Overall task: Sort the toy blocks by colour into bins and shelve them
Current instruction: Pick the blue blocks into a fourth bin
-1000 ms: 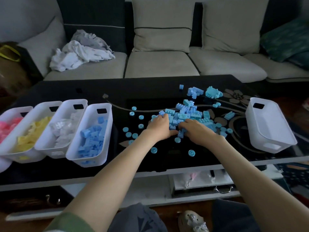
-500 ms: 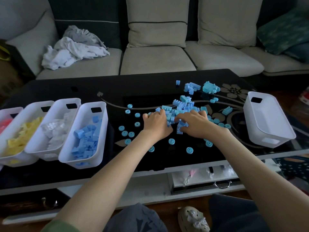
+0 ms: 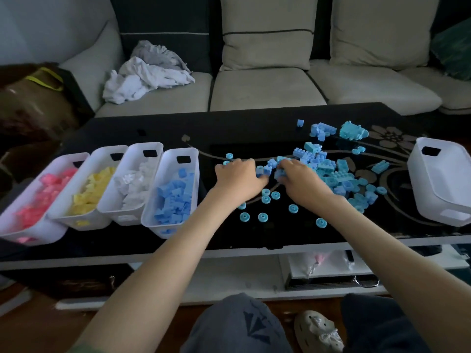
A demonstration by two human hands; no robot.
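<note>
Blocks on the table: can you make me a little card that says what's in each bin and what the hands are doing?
pink bin: pink blocks, far left
yellow bin: yellow blocks
white bin: white blocks
blue bin: blue blocks, nearest the hands
empty bin: far right, nothing seen inside
loose blocks: light blue pile on the black table
left grip: hand, fingers curled at the pile's edge, hold unclear
right grip: hand, fingers curled round some loose blocks

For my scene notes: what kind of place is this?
Most likely a home living room: a sofa with cushions stands behind a low black table, and crumpled clothes lie on the sofa.
</note>
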